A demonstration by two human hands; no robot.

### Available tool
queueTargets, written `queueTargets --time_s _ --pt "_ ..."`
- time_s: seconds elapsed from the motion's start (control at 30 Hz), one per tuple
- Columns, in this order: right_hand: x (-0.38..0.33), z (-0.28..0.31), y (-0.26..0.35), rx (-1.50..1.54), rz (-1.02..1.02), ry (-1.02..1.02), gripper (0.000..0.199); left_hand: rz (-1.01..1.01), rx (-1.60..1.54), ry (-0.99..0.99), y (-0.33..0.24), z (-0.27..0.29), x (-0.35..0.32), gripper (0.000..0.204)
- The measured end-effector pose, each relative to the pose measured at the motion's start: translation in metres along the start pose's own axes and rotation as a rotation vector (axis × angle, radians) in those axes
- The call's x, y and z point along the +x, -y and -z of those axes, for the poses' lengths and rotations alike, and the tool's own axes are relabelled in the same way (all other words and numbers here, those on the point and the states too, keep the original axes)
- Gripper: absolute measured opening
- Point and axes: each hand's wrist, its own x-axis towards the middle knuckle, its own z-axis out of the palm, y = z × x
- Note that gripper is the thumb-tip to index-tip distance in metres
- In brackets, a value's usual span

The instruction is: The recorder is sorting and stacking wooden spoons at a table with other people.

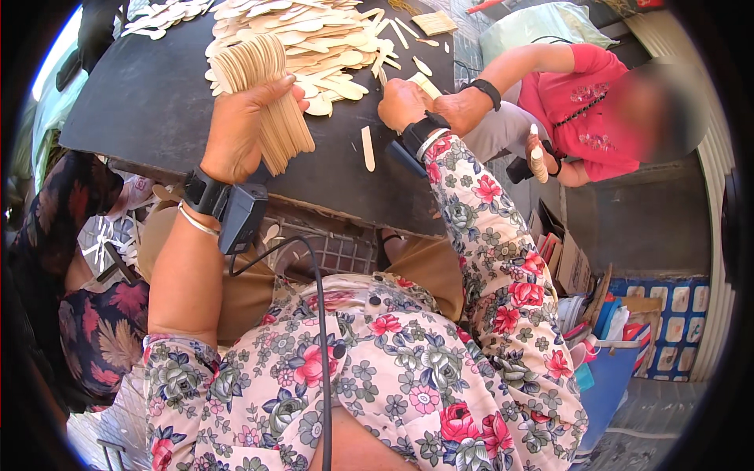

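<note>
My left hand (239,129) is closed round a thick stack of flat wooden spoons (284,129), held upright and slightly tilted above the dark table. My right hand (404,104) is over the table's right side, fingers curled in. A thin wooden piece (382,76) shows at its fingertips; whether it is gripped I cannot tell. Right beside it is a co-worker's hand (463,110), with a small wooden bundle (425,85) just beyond the two hands. One loose flat wooden stick (368,149) lies on the table between my hands.
A large heap of wooden spoons (338,47) covers the far part of the black table (149,102). A small stack (434,23) lies at its far right corner. The co-worker in pink (577,102) sits on the right, another person (102,314) on the left. A cable (322,330) hangs before me.
</note>
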Motion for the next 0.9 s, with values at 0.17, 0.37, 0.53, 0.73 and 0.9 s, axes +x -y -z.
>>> queueTargets --time_s 0.17,0.37,0.53,0.73,0.9 --pt "-0.021 0.012 -0.001 0.092 -0.003 -0.034 0.02 0.067 -0.007 0.029 0.012 -0.001 0.001 0.025" --pt "-0.061 0.017 -0.001 0.744 0.28 -0.043 0.014 0.115 0.066 0.068 0.022 -0.003 0.002 0.03" --pt "-0.089 0.016 0.003 1.059 0.404 0.133 0.023 0.135 0.08 0.026 0.024 -0.007 0.003 0.03" --pt "-0.113 0.026 0.019 1.538 0.431 0.41 0.02 0.095 0.053 -0.06 0.016 -0.005 0.005 0.024" --pt "-0.114 0.023 0.021 1.568 0.411 0.388 0.028 0.09 0.06 -0.035 0.019 -0.008 0.005 0.023"
